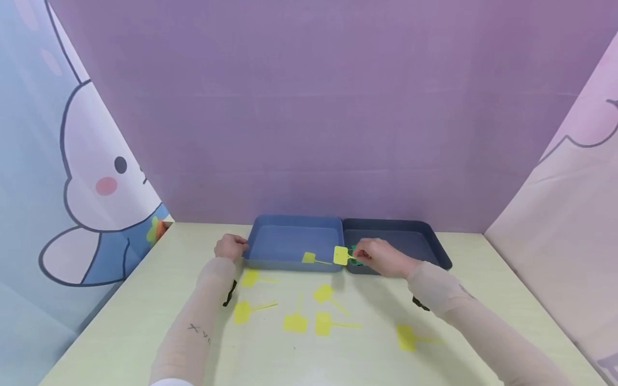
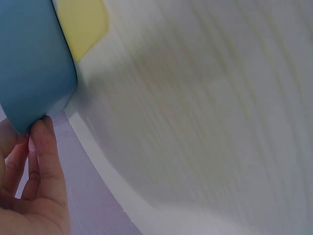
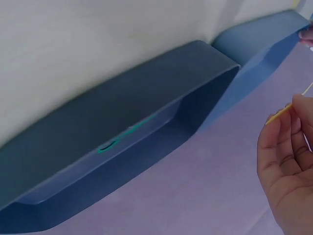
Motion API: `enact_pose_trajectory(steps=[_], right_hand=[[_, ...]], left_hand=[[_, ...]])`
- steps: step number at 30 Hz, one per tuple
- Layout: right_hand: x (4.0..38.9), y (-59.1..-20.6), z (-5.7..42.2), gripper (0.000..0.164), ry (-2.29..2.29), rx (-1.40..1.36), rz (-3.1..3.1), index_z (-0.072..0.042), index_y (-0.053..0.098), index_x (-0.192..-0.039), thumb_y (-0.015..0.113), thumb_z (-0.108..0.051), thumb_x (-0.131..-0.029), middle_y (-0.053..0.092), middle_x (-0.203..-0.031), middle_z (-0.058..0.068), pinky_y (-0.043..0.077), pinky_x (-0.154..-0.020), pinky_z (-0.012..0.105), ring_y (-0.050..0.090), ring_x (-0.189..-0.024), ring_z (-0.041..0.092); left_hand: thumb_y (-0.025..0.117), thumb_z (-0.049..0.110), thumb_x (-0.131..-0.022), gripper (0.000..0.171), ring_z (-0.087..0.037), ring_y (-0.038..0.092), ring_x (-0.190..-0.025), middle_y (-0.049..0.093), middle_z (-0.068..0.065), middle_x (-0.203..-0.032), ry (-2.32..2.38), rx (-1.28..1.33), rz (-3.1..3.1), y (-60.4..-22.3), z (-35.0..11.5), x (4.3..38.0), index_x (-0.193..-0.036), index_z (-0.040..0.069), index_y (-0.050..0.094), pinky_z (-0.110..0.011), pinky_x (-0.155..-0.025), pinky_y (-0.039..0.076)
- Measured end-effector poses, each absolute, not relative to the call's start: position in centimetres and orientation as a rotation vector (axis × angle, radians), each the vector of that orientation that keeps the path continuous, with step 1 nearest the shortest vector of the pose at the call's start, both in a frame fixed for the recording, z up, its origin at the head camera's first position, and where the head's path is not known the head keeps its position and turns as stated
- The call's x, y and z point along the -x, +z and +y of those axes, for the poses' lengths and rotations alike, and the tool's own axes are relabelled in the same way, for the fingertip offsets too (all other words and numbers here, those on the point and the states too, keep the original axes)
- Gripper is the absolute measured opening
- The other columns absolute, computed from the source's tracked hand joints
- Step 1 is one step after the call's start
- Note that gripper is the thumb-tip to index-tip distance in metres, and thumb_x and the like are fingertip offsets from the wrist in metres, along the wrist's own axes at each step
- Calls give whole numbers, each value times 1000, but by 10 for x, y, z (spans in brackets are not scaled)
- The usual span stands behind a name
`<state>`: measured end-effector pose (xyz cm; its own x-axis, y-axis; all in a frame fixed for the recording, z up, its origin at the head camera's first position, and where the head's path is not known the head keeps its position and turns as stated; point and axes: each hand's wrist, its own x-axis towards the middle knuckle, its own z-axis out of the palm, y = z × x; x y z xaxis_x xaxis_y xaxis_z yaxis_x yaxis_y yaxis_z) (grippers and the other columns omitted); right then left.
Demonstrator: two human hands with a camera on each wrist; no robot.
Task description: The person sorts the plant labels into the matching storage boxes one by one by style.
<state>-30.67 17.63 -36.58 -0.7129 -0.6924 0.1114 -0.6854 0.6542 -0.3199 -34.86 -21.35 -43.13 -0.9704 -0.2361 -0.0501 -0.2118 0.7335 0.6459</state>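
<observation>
My left hand (image 1: 232, 247) pinches the left edge of the blue tray (image 1: 294, 216); the left wrist view shows thumb and fingers at its corner. A yellow cable-tie tag (image 1: 340, 255), with a flat square head and thin tail, is pinched in my right hand (image 1: 383, 256) above where the two trays meet. Under that hand, green pieces (image 1: 356, 261) lie in the dark tray (image 1: 396, 221), partly hidden. Inside the blue tray, near its front wall, lies another yellow tag (image 1: 309, 258). In the right wrist view, only a yellow edge (image 3: 279, 113) shows at the fingers.
Several similar yellow tags lie on the pale table before the trays, including one tag (image 1: 295, 322) near the middle and another tag (image 1: 406, 338) off to the right. A purple backdrop (image 1: 314, 107) rises behind the trays, with printed curtains (image 1: 29, 161) at the sides.
</observation>
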Motion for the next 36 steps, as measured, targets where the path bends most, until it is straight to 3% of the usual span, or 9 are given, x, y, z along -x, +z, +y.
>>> enact_pose_trajectory(steps=[17, 36], right_hand=[[345, -371, 121, 20, -593, 1129, 2782, -4, 65, -107, 55, -4, -90, 64, -104, 9, 52, -77, 31, 60, -90, 18], [371, -414, 91, 18, -643, 837, 2853, -4, 67, -102, 55, -2, -89, 67, -100, 9, 52, -78, 34, 62, -90, 22]], left_hand=[[60, 17, -86, 27, -33, 59, -101, 67, -15, -107, -1064, -391, -2859, -434, -207, 346, -108, 3, 67, -46, -92, 42], [62, 17, -85, 26, -33, 60, -99, 68, -14, -105, -1091, -374, -2863, -436, -199, 346, -106, 4, 68, -45, -91, 43]])
